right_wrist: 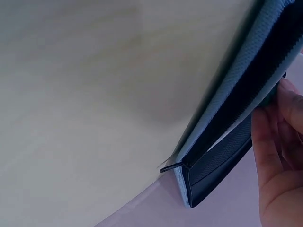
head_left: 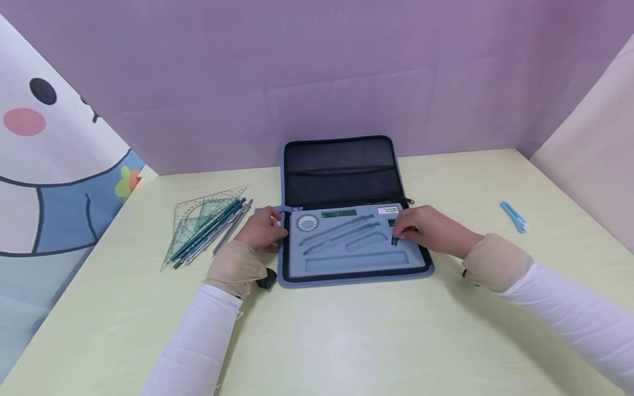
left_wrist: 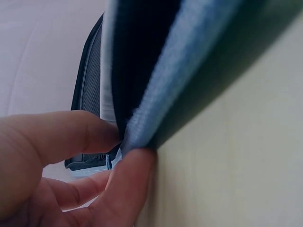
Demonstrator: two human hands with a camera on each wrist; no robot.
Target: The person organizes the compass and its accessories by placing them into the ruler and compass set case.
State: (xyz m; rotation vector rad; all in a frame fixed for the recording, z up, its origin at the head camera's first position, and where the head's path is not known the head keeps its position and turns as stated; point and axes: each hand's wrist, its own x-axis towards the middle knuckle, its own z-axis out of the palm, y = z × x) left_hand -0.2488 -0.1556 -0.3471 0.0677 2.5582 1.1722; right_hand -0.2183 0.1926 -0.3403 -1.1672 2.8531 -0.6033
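Note:
A blue zip case [head_left: 356, 281] lies unfolded on the table, its dark mesh lid [head_left: 342, 190] leaning back. Inside is a grey moulded insert [head_left: 297, 267] with shaped hollows. It bears a round white-ringed piece [head_left: 307, 223], a green strip [head_left: 339, 213] and a white-labelled block [head_left: 388, 210]. My left hand [head_left: 261, 228] pinches the case's left edge [left_wrist: 165, 71] between thumb and finger. At the insert's right side, my right hand [head_left: 433, 228] pinches a small dark green piece [head_left: 394, 241] over a narrow slot. Fingers partly hide it; I cannot tell its kind.
Left of the case lie clear set squares [head_left: 185, 212] with several green pencils [head_left: 208, 231] and silver drawing tools [head_left: 233, 228] across them. A small black block [head_left: 267, 279] sits beside the left wrist. Far right lies a light-blue slim tool [head_left: 514, 216]. A purple cloth wall [head_left: 322, 82] bounds the back.

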